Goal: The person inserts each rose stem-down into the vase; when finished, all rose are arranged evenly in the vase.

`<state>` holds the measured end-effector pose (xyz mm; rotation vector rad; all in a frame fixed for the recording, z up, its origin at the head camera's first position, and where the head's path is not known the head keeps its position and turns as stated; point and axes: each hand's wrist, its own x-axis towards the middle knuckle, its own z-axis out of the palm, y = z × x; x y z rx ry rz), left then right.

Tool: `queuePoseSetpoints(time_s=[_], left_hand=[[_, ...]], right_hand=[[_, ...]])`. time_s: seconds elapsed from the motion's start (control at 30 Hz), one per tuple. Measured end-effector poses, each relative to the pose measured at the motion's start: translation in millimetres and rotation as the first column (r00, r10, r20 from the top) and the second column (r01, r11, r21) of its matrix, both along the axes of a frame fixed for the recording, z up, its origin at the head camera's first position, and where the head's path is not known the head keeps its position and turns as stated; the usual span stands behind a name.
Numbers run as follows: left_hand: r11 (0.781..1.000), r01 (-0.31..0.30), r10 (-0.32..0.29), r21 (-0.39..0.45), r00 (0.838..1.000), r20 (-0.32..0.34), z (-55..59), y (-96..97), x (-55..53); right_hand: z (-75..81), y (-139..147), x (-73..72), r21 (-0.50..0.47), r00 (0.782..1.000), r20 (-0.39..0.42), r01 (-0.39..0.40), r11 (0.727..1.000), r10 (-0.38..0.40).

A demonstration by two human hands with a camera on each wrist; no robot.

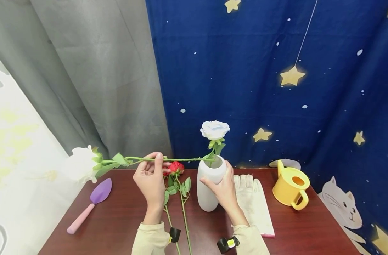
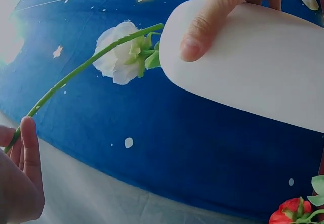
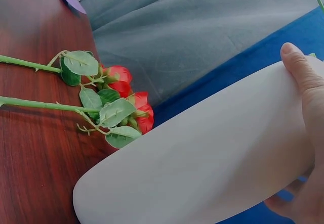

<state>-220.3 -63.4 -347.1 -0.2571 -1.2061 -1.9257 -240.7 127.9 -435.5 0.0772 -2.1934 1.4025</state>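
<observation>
My left hand pinches the green stem of a white artificial rose. Its bloom points left and the stem runs nearly level, its far end at the mouth of a white vase. In the left wrist view the stem slants up to the vase rim. My right hand grips the vase near its top, thumb across the front and fingers round the far side. Another white rose stands upright in the vase. The vase wall fills much of the right wrist view.
Two red roses lie on the dark wooden table left of the vase. A purple trowel with a pink handle lies farther left. Pale gloves and a yellow watering can are on the right. Curtains hang behind.
</observation>
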Motion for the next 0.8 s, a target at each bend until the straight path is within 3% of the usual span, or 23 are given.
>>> queuePoseSetpoints(time_s=[0.27,0.5,0.6,0.8], left_hand=[[0.997,0.004,0.001,-0.081,0.998,0.063,8.1,6.2,0.2],[0.989,-0.009,0.020,-0.151,0.997,0.073,4.2,10.0,-6.7],[0.980,0.000,0.017,-0.200,0.996,0.084,13.2,13.6,-2.2],[0.959,0.036,-0.005,-0.281,0.994,0.111,19.2,17.9,0.9]], right_hand=[[-0.4,-3,0.2,-0.011,1.000,0.015,-0.009,1.000,0.009],[-0.8,0,0.7,-0.014,1.000,0.005,0.003,1.000,-0.003],[-1.3,1,0.2,-0.017,1.000,-0.004,0.007,1.000,-0.007],[-1.7,-1,-0.2,-0.035,1.000,-0.006,-0.001,0.999,0.001]])
